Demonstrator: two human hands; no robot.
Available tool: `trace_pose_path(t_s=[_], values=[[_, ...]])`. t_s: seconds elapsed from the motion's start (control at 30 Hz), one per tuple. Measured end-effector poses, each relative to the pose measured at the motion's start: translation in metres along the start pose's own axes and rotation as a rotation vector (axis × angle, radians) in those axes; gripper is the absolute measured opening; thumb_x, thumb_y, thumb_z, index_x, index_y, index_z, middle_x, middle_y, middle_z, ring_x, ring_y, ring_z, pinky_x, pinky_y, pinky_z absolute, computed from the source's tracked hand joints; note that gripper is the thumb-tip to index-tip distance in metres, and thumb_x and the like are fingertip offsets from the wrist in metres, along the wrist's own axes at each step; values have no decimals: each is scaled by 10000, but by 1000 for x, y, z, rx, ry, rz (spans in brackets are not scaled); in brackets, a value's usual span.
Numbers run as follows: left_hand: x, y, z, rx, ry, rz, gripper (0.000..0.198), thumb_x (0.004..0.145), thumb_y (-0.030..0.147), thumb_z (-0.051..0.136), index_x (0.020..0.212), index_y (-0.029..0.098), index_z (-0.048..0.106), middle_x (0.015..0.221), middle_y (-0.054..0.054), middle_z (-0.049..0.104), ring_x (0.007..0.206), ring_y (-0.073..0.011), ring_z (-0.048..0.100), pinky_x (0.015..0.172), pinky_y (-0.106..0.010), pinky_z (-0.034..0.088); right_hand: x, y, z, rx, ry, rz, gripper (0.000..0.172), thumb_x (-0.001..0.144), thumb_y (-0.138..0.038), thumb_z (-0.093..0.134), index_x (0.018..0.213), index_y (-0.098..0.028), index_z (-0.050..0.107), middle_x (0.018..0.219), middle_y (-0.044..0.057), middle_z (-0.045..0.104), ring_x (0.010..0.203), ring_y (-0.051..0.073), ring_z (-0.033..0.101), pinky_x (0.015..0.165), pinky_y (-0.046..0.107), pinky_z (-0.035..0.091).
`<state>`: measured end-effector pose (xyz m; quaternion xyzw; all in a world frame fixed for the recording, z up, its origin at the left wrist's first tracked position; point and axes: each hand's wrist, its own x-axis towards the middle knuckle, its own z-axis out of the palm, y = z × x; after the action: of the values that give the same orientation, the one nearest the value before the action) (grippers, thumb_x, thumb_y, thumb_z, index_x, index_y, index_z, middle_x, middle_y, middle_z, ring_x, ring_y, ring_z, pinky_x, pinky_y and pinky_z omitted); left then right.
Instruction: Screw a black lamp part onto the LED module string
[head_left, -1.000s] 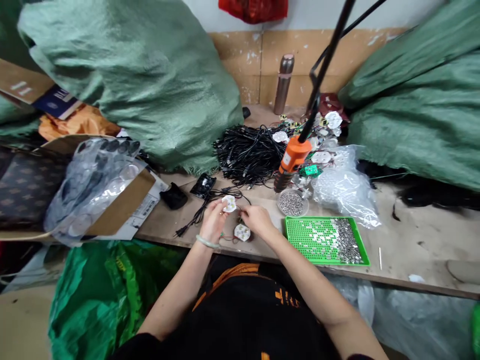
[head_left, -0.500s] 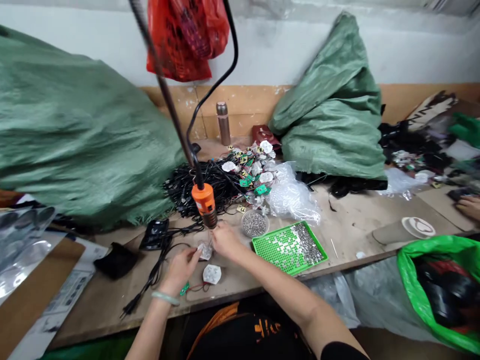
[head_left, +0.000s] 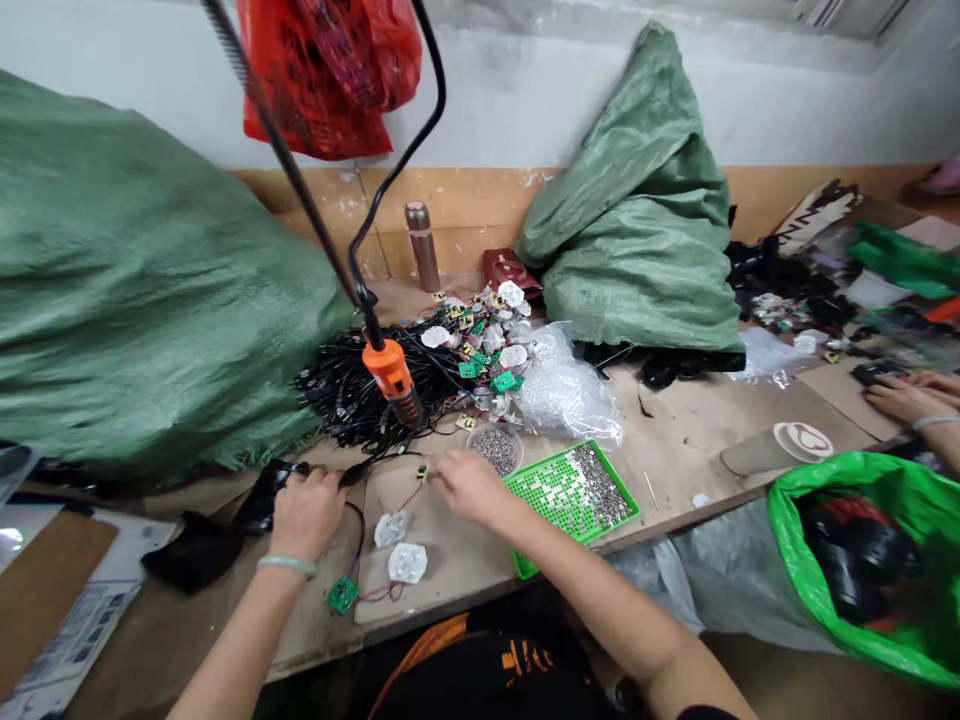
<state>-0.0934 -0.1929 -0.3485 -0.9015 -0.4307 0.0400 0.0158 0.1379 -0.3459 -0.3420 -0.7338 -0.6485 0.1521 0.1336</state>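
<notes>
My left hand [head_left: 307, 515], a pale bangle at its wrist, curls down beside a black plastic casing [head_left: 266, 495] and a black cable [head_left: 352, 478]; its fingertips are hidden. My right hand [head_left: 471, 485] has its fingers pinched together at a small yellow-and-black circuit board [head_left: 421, 471], from which a red wire runs down to a clear-white plastic piece [head_left: 390, 529]. A second white faceted piece [head_left: 407, 563] lies in front, wired to a green circuit board [head_left: 343, 595]. Above and between my hands hangs an orange electric screwdriver [head_left: 394, 382], touched by neither.
Right of my hands are a bowl of screws [head_left: 495, 450] and a green tray [head_left: 525, 560] with small metal parts. Behind lie tangled black cables [head_left: 330, 400] and wired boards. Green sacks [head_left: 630, 280] stand at the back. A co-worker's hands [head_left: 911, 395] are at far right.
My left hand has left the clear piece below the screwdriver and moved left to the black casing. My right hand has come away from the screwdriver tip. The view has shifted right.
</notes>
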Motion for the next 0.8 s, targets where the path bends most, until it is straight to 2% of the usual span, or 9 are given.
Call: trace_pose_path(t_s=[0.1,0.17,0.27,0.37,0.47,0.6,0.67,0.8], values=[[-19,-27,-7,22,112,-78,473,1003,338,377,1235,124,730,1059,-200,726,954,-359,645,839,-434,485,1,37,-24,-62,71,208,251,1045,-208,481,1103,-111,705,1110,167,677,1072,267,643,939,343,490],[-31,-46,-11,54,147,-165,506,1021,362,347,1274,128,717,1054,-201,723,953,-365,650,849,-450,496,5,58,-37,-107,99,326,292,1044,-196,449,1143,-77,697,1130,203,665,1078,289,646,934,360,493],[-45,-67,-13,85,23,-275,478,1002,329,377,1237,136,746,1062,-217,723,940,-407,658,779,-477,513,15,75,-46,-147,94,389,287,1023,-193,483,1157,-100,718,1132,191,681,1072,285,658,937,349,497],[-50,-74,-12,96,-80,-320,471,982,299,411,1267,125,742,1092,-247,712,957,-442,666,746,-491,522,25,79,-45,-171,73,395,278,984,-141,508,1117,-130,752,1165,187,695,1124,289,652,944,348,496],[-44,-65,-16,100,-4,-298,505,1001,356,405,1309,103,715,1087,-254,704,971,-435,673,778,-495,532,36,79,-42,-180,37,418,251,959,-110,537,1054,-120,769,1134,194,724,1097,286,678,908,355,513],[-18,-34,-27,7,103,-168,513,1010,380,387,1259,89,728,1105,-232,727,1003,-391,689,917,-495,524,43,82,-40,-167,13,435,198,998,-215,590,1012,-106,754,1024,149,761,986,243,710,884,363,535],[-4,-16,-28,-104,82,-62,476,991,361,422,1227,98,742,1106,-207,750,1035,-364,696,974,-469,513,41,85,-42,-157,43,422,206,991,-214,576,996,-107,752,998,166,764,966,248,710,856,339,524],[12,13,-21,-346,25,88,379,955,317,490,1195,180,750,1105,-132,786,1028,-297,715,956,-408,535,27,94,-51,-117,181,368,278,1033,-256,463,1035,-138,715,1060,186,736,987,270,687,847,330,486]])
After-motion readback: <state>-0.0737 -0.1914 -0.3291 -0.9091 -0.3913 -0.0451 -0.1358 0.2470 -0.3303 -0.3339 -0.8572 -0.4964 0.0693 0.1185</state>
